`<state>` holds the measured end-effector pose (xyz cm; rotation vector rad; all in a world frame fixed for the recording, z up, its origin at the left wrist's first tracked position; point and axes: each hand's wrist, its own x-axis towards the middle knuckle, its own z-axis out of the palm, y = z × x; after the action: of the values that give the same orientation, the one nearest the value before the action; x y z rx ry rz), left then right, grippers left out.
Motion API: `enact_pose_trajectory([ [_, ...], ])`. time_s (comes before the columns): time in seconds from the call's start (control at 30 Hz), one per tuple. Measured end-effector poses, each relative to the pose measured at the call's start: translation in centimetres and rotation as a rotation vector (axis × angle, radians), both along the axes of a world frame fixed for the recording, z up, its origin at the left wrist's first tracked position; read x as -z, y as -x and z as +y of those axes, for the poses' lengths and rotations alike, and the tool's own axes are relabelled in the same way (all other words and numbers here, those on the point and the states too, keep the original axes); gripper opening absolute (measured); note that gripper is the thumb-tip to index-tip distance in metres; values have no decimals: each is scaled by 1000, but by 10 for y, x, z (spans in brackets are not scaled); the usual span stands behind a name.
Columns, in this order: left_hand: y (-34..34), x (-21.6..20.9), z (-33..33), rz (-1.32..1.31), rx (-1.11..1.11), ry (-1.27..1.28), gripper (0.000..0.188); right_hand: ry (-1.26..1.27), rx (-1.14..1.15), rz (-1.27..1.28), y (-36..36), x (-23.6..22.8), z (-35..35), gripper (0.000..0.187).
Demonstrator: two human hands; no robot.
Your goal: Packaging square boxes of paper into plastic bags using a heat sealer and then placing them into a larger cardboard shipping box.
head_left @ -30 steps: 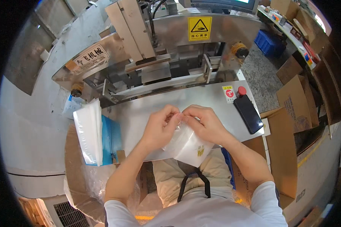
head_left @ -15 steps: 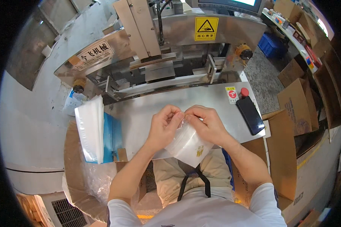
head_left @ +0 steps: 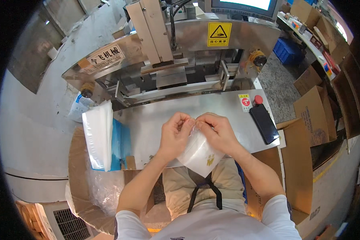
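The person wears a white shirt (head_left: 216, 224) with short sleeves (head_left: 274, 212); a dark strip (head_left: 289, 209) edges the outer side of each, and a small dark print (head_left: 177, 239) shows on the front, cut off by the lower edge. The trousers (head_left: 176, 188) are beige, with a flat black strap (head_left: 219, 199) forking at the waist. Forearms (head_left: 142, 188) and hands (head_left: 219, 134) are bare.

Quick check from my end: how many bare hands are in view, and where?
2: the left hand and the right hand, side by side over the metal tabletop, both pinching the upper end of the clear bag. No others show.
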<state>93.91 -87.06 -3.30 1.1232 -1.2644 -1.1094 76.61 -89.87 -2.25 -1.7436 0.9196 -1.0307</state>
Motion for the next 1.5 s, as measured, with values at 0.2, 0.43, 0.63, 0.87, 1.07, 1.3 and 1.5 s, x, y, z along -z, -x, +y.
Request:
enact_pose_trajectory([
  [0.2,-9,-5,-2,-87,60,-52,12,-42,27,42,4,1,3,15],
  [0.43,-26,-12,21,-564,234,228,25,-193,69,-14,22,12,4,17],
  [0.63,-16,8,30,-111,40,-154,20,-272,-88,-164,47,35,21,62],
  [0.87,-6,2,22,-43,-10,-150,18,-461,-177,-105,73,34,50,107],
  [1.07,10,-18,14,-132,80,-142,19,-357,-31,-36,106,17,59,103],
  [1.3,21,-2,6,-369,-43,-78,30,-233,329,-367,194,8,57,93],
  [1.5,63,54,31,-1222,159,217,72,-200,786,-566,322,-5,-26,62],
])
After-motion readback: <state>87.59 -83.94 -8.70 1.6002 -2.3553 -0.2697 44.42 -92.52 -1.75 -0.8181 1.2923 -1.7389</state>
